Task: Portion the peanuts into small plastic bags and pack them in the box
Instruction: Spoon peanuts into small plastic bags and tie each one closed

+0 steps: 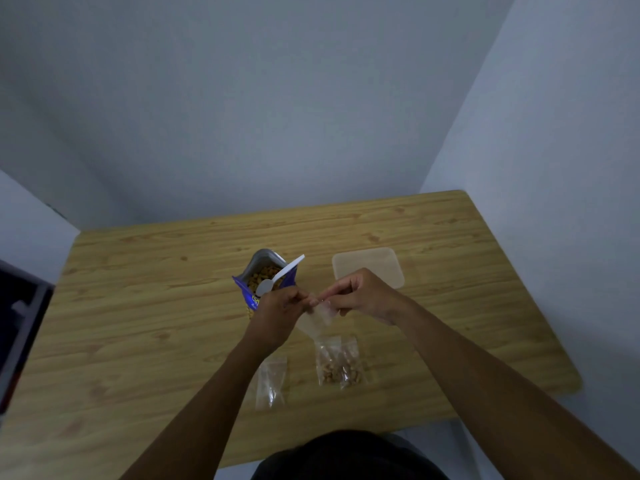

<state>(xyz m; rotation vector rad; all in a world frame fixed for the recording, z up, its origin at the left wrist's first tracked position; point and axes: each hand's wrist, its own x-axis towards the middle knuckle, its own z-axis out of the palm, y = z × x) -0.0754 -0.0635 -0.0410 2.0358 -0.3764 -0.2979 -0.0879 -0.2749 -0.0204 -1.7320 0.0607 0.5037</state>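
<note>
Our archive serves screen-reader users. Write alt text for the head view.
The left hand and right hand pinch the mouth of a clear plastic bag above a wooden table. Behind stands an open peanut pack holding a white spoon; a filled bag and a spare empty bag lie nearer, a translucent box at right.

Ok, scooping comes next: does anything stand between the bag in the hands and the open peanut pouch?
Nothing visible. The small bag, pinched by left hand and right hand, hangs right beside the peanut pouch, whose mouth holds a spoon.
</note>
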